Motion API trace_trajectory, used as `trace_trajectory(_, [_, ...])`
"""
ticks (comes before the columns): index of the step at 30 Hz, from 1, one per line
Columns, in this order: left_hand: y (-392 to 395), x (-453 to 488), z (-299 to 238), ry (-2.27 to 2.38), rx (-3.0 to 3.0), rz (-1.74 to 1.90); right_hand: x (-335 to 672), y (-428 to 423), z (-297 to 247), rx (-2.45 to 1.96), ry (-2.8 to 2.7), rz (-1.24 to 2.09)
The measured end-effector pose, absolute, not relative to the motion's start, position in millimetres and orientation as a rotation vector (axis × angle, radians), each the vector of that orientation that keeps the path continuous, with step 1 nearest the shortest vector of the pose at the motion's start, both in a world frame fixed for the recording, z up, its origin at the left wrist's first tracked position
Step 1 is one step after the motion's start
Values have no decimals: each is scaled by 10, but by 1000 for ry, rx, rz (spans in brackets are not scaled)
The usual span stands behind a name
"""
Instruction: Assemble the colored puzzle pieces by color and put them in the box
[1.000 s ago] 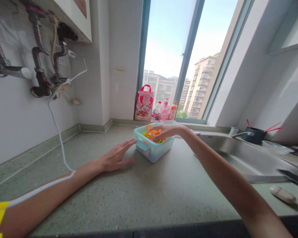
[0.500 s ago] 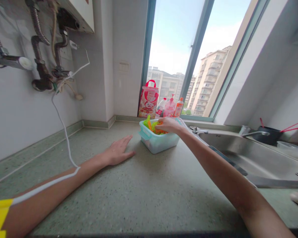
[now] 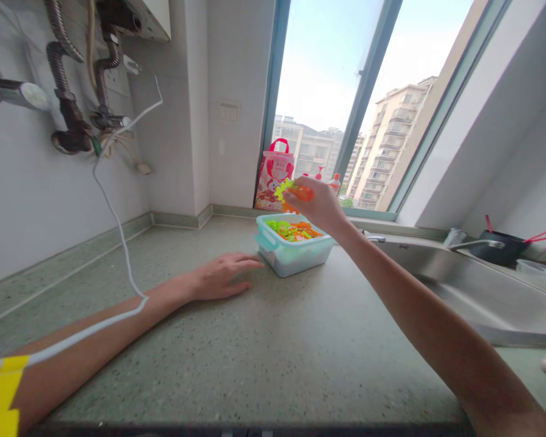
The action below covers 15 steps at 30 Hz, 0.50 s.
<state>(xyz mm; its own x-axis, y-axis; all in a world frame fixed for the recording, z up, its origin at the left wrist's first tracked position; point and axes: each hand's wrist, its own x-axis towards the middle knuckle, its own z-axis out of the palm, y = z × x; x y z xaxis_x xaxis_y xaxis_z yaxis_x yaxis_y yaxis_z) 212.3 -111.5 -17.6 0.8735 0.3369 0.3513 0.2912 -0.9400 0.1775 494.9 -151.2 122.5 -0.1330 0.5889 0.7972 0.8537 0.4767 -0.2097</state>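
Observation:
My right hand [image 3: 322, 205] is raised above a light-blue plastic container [image 3: 295, 260]. Its fingers are closed around a toothed yellow-green plastic piece [image 3: 282, 189] and orange plastic pieces [image 3: 304, 193]; how many they grip I cannot tell. Inside the container lies a heap of small green and orange plastic pieces [image 3: 295, 231]. My left hand [image 3: 225, 277] rests on the counter just left of the container, fingers stretched out and holding nothing. Its fingertips come close to the container's lower corner; whether they touch it is unclear.
Speckled green-grey counter [image 3: 273, 358] surrounds the container. A steel sink [image 3: 477, 285] lies to the right, with a dark pot [image 3: 498, 247] behind it. By the window stand a pink bag [image 3: 273, 176] and several bottles. A white cable [image 3: 118, 237] runs along my left arm.
My right hand has risen out of the container, bringing green and orange plastic pieces up with it. My left hand has shifted slightly right, closer to the container.

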Motion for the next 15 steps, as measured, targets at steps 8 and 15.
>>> trace_trajectory(8, [-971, 2041, -216, 758, 2805, 767, 4555, -2186, -74, -851, -2510, -459])
trace_trajectory(15, [-1290, 2107, -78, 429, 2826, 773, 4665, -2060, -213, -898, -2560, -45])
